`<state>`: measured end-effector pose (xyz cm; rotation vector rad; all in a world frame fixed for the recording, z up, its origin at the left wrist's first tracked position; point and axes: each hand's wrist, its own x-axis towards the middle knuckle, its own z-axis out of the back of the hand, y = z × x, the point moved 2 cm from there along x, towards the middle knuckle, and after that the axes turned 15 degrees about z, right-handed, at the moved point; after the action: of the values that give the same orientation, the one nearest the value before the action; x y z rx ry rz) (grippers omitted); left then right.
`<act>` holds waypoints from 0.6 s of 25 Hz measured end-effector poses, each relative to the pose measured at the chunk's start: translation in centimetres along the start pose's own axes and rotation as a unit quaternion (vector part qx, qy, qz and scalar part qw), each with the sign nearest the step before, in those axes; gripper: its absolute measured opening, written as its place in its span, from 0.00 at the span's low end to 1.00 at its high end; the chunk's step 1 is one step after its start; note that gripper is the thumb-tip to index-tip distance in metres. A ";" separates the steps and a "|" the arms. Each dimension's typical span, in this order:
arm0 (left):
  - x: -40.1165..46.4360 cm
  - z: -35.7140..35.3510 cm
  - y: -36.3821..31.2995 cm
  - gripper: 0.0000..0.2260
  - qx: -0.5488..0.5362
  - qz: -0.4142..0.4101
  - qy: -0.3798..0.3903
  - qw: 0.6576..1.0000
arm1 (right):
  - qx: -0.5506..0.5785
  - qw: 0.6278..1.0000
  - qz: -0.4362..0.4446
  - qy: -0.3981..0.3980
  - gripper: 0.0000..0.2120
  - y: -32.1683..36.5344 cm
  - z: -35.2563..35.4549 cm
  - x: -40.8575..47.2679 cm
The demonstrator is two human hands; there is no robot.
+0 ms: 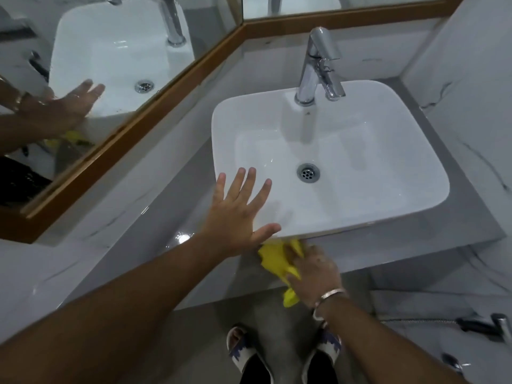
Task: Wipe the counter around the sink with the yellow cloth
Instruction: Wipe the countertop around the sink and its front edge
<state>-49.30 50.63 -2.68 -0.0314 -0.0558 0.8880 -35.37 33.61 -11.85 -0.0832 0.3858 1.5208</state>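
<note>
Now the right hand (315, 270) presses the yellow cloth (279, 263) onto the grey counter (155, 261), just in front of the near rim of the white sink (327, 151). Its fingers are closed on the crumpled cloth, and one end of the cloth hangs over the counter edge. The left hand (238, 214) is held flat with fingers spread apart, holding nothing, over the near left corner of the sink. A chrome tap (318, 65) stands at the back of the sink. A mirror (110, 65) with a wooden frame is on the left wall.
</note>
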 end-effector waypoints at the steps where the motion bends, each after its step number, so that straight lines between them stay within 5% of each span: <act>1: -0.1 0.1 0.0 0.39 -0.005 0.003 -0.004 1.000 | 0.003 0.997 -0.079 -0.004 0.31 -2.6 -0.1 -0.7; 4: -0.1 0.0 -0.1 0.38 -0.022 0.020 -0.017 0.999 | 0.023 0.945 -0.323 -0.033 0.31 -4.4 0.2 -1.9; 6: 0.0 0.1 -0.2 0.38 -0.034 0.015 -0.021 0.999 | 0.015 0.970 -0.241 0.011 0.33 1.3 -0.5 0.9; 8: -0.1 0.2 0.1 0.38 -0.037 0.010 -0.021 0.999 | 0.018 0.998 -0.036 0.055 0.35 7.7 -1.7 2.5; 10: -0.2 0.2 0.2 0.36 -0.034 0.007 -0.025 0.999 | 0.007 0.999 0.013 0.047 0.33 6.3 -0.8 2.0; 14: -0.1 -0.1 -0.3 0.35 -0.023 0.017 -0.027 0.999 | 0.023 0.950 -0.311 -0.018 0.31 -0.8 0.6 -1.0; 15: -0.1 -0.1 -0.3 0.34 -0.025 0.021 -0.029 0.999 | 0.017 0.950 -0.312 -0.008 0.32 0.8 0.4 -0.2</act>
<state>-49.13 50.39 -2.80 -0.0532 -0.1312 0.9294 -36.09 33.57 -11.25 -0.1509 0.3314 0.8886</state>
